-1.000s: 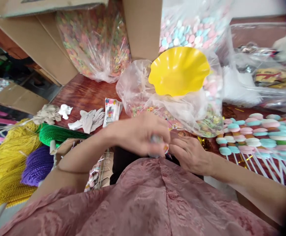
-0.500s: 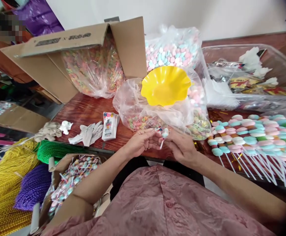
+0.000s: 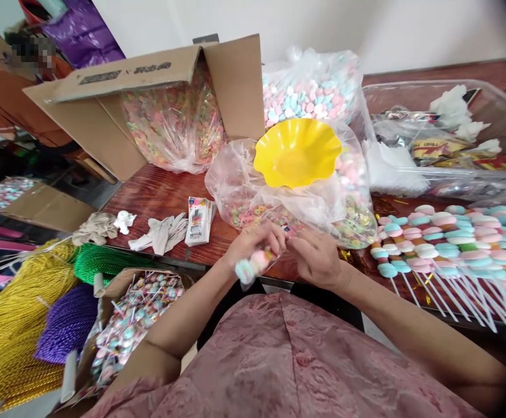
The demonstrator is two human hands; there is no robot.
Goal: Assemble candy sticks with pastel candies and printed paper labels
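Observation:
My left hand [image 3: 253, 239] is closed around a candy skewer [image 3: 253, 266] in a clear wrapper. Pale blue, white and pink sweets show at its lower end, tilted down to the left below my fingers. Close on the right, my right hand [image 3: 320, 258] has its fingers pinched together by the skewer's upper end, where a small dark-and-red bit of wrapper or label shows. What lies between those fingertips is hidden. Just beyond both hands are plastic bags of ring sweets [image 3: 257, 215], with a yellow scalloped bowl [image 3: 297, 154] on top.
Unwrapped candy skewers [image 3: 457, 241] lie at right, before a clear bin [image 3: 427, 87]. A cardboard box [image 3: 239, 87], gloves [image 3: 161, 233] and a stack of printed cards [image 3: 199, 220] stand left. Below are a box of wrapped skewers [image 3: 137, 313] and cord bundles [image 3: 68, 322]. A person [image 3: 22, 110] is behind.
The skewer has turned: its stick pointed down between my hands, and now its sweets hang down to the left under my left hand. My left fingers have curled in. The view has shifted slightly.

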